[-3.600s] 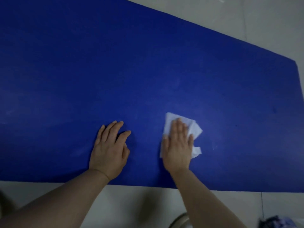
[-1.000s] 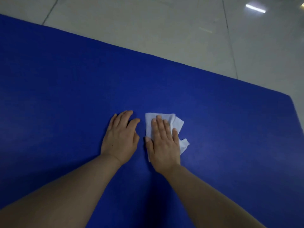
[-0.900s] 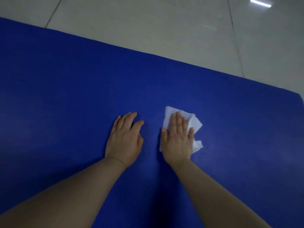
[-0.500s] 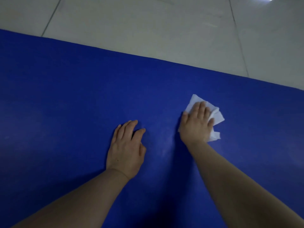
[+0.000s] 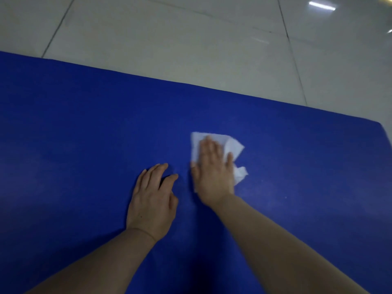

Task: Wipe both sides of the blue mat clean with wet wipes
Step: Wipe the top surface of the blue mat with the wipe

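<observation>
While my right hand [image 5: 214, 172] lies flat, palm down and fingers together, it presses a crumpled white wet wipe [image 5: 230, 146] onto the large, flat, deep-blue foam mat [image 5: 74, 134]; nothing is pinched, the wipe is only pinned beneath palm and fingers. Wipe corners stick out past my fingertips and on the little-finger side of that hand. My left hand [image 5: 151, 200] lies just beside the right, on its thumb side and slightly nearer to me, palm down on the bare mat, fingers loosely spread, holding nothing. The two hands do not touch. The mat extends on every side of both hands and under both forearms; its far edge runs well beyond my fingertips. Beyond that edge is a pale glossy tiled floor [image 5: 191, 39]. The right hand shows slight blur.
</observation>
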Action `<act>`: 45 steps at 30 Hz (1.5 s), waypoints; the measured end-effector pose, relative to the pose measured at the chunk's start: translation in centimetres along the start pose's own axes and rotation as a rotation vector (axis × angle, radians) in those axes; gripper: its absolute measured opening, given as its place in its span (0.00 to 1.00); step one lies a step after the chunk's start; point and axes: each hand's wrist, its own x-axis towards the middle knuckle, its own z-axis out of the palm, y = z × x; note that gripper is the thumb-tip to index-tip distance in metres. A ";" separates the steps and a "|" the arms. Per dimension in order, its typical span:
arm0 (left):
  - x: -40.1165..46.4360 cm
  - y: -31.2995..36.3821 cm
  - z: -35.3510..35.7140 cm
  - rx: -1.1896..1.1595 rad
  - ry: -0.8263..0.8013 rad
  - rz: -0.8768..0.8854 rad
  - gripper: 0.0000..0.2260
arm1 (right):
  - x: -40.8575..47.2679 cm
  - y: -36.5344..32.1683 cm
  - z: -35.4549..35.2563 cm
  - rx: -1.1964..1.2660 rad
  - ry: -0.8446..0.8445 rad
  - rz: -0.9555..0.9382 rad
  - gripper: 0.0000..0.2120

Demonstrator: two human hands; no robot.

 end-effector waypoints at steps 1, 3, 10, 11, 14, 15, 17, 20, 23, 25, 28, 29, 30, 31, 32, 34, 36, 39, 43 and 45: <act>0.0 0.0 0.0 0.001 -0.001 0.003 0.19 | -0.8 -1.0 0.2 0.014 -0.023 -0.106 0.33; 0.1 -0.1 0.0 -0.008 0.002 0.005 0.18 | -0.7 -0.3 -0.1 0.018 -0.028 -0.130 0.34; 0.0 0.0 0.1 -0.016 0.017 0.002 0.17 | 2.4 7.2 -1.5 0.064 -0.001 0.487 0.29; -0.1 0.0 0.1 -0.016 0.016 0.001 0.17 | 2.2 5.7 -1.2 0.029 0.003 0.425 0.29; -0.1 0.0 -0.1 -0.017 0.005 0.007 0.18 | -0.1 0.7 0.1 0.003 -0.011 -0.002 0.32; 0.0 0.0 -0.1 -0.017 0.001 0.007 0.18 | -0.7 0.3 0.2 0.000 -0.038 -0.094 0.33; 0.1 0.0 0.0 -0.022 0.001 0.003 0.18 | -0.2 2.3 -0.5 0.014 -0.043 -0.072 0.34; 0.0 -0.1 0.1 -0.046 0.004 0.001 0.18 | 1.2 6.4 -1.2 0.014 -0.050 0.160 0.29; 0.2 -0.2 -0.1 -0.060 0.013 0.005 0.17 | 1.5 6.7 -1.3 0.005 -0.063 0.163 0.29; 1.6 0.3 -0.3 -0.086 0.010 0.009 0.15 | 1.4 6.5 -1.1 0.013 -0.056 0.162 0.29; 6.3 1.3 -0.2 -0.097 0.003 0.067 0.16 | 1.5 6.7 -1.0 0.021 -0.027 0.161 0.32; 7.9 1.5 0.0 -0.070 -0.015 0.089 0.17 | 1.4 6.7 -0.8 0.023 -0.013 0.151 0.35; 9.2 1.7 0.2 -0.041 -0.038 0.100 0.17 | 1.4 6.6 -0.7 0.029 0.000 0.140 0.37; 10.1 1.7 0.6 -0.017 -0.063 0.101 0.18 | 1.3 6.6 -0.7 0.038 0.007 0.143 0.37; 10.5 1.6 0.9 0.003 -0.081 0.100 0.19 | 1.4 6.6 -0.7 0.042 0.011 0.164 0.36; 10.6 1.1 1.7 0.043 -0.075 0.117 0.19 | 1.8 5.8 -0.8 0.042 0.005 0.271 0.31; 10.5 1.0 2.1 0.039 -0.055 0.131 0.18 | 2.4 3.5 -0.6 0.042 -0.005 0.249 0.29; 10.7 0.9 2.2 0.002 -0.049 0.122 0.17 | 3.3 0.4 -0.1 0.058 0.029 -0.094 0.30; 10.5 0.9 2.1 -0.009 -0.008 0.134 0.17 | 6.3 5.7 -1.1 -0.011 0.142 -0.021 0.26; 10.5 0.9 2.2 0.008 0.006 0.149 0.18 | 7.7 8.8 -1.9 0.024 0.046 0.272 0.25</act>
